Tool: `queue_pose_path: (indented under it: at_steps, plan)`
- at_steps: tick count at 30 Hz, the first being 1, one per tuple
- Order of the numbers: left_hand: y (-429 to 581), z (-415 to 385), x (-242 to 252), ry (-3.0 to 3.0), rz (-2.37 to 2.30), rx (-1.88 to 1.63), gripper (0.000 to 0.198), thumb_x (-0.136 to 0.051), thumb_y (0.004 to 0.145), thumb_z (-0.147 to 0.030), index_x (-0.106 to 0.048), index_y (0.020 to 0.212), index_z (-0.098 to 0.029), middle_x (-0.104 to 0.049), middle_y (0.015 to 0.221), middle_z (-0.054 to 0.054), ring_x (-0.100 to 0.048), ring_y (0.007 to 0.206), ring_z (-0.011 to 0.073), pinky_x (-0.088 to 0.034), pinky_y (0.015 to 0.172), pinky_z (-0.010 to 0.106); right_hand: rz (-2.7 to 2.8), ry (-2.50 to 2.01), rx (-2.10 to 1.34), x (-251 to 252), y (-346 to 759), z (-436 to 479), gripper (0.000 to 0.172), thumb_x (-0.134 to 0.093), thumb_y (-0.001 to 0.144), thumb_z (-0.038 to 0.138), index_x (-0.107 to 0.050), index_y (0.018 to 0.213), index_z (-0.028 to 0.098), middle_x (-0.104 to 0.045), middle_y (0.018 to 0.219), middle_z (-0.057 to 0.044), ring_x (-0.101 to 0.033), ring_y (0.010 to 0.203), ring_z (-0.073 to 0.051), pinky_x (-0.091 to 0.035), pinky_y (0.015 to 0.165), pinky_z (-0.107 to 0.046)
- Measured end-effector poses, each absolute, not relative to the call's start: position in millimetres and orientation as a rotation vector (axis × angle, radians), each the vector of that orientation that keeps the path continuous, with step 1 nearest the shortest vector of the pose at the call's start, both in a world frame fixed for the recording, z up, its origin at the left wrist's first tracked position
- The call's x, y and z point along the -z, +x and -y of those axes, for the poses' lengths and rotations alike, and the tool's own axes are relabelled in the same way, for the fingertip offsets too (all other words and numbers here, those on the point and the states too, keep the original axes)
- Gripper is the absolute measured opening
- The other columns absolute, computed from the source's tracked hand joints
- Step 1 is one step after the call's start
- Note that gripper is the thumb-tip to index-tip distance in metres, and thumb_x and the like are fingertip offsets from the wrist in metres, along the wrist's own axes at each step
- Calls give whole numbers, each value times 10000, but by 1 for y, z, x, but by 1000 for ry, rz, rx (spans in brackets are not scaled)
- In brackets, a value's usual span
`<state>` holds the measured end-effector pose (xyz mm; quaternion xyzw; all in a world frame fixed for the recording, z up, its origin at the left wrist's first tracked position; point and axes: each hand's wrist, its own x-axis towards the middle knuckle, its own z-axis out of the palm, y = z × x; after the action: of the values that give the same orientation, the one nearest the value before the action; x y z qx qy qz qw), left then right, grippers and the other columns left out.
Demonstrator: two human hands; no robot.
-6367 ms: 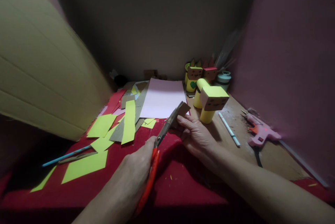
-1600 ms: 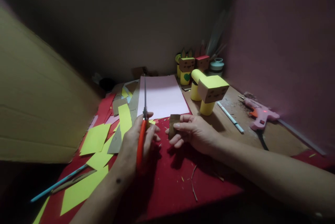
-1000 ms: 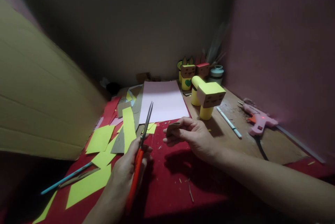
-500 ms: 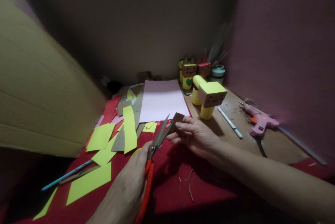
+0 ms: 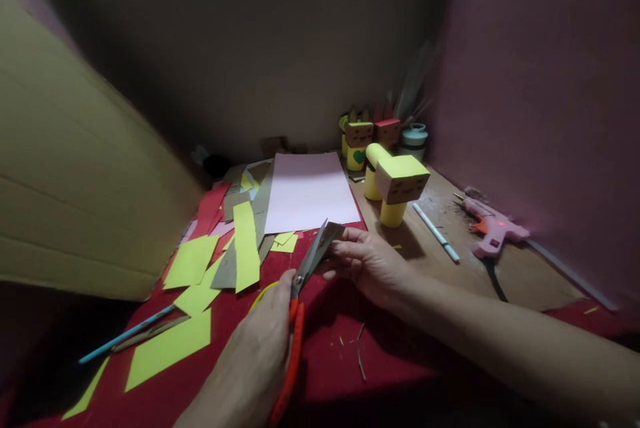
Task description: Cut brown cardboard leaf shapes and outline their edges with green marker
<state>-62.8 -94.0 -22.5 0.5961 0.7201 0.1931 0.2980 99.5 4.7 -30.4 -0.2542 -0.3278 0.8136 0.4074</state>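
My left hand (image 5: 267, 328) is closed round the orange handles of a pair of scissors (image 5: 295, 321), whose blades point up and away from me. Between the thumb and fingers of my right hand (image 5: 370, 265) is a small piece of brown cardboard (image 5: 333, 233). The blades lie close along the cardboard's left side; whether they bite into it I cannot tell. Beyond my hands lies a sheet of pale pink paper (image 5: 313, 191). A yellow paper figure with a box-shaped head (image 5: 403, 181) stands past my right hand.
Yellow paper pieces (image 5: 170, 348), brown offcuts and a blue stick (image 5: 127, 335) cover the left side of the red cloth. On the right are a white marker (image 5: 436, 233) and a pink glue gun (image 5: 495, 225). More paper figures (image 5: 360, 138) and a pale-blue jar (image 5: 414, 138) stand at the back.
The scissor blades have come closer together at the cardboard. My left hand has shifted slightly right, and the cardboard in my right hand sits a little lower and further left.
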Motion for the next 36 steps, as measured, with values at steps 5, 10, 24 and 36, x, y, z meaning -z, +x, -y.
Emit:
queue_pose_path:
  at_steps: [5, 10, 24, 36]
  plan:
    - [-61, 94, 21, 1612, -1885, -618, 504, -355, 895, -388, -504, 1343, -212, -638, 1220, 164, -605, 1089, 362, -448, 926, 510, 827, -664, -2072, 31, 100, -6, 243, -812, 590, 217, -654, 758, 139, -700, 657, -42, -647, 519, -136, -523, 553, -255]
    - [-69, 96, 22, 1535, -1871, -757, 444, -513, 837, -331, -575, 1276, -314, -692, 1142, 76, -628, 1048, 340, -476, 872, 427, 853, -725, -2072, 35, 100, -10, 218, -773, 633, 208, -570, 705, 167, -633, 580, -3, -625, 476, -123, -481, 465, -223]
    - [-58, 65, -6, 1267, -1521, -1148, 455, -740, 691, -360, -579, 1089, -210, -628, 746, 8, -579, 584, 150, -417, 448, 211, 1347, -854, -2022, 33, 104, -1, 271, -723, 643, 141, -493, 505, 183, -469, 336, 77, -352, 262, -44, -172, 297, -204]
    - [-56, 65, 16, 1205, -1271, -1155, 463, -656, 791, -287, -503, 1218, -195, -504, 659, -47, -437, 472, 76, -364, 455, 213, 1544, -792, -2081, 31, 106, -4, 203, -701, 625, 160, -524, 532, 190, -437, 384, 88, -345, 325, -55, -203, 350, -220]
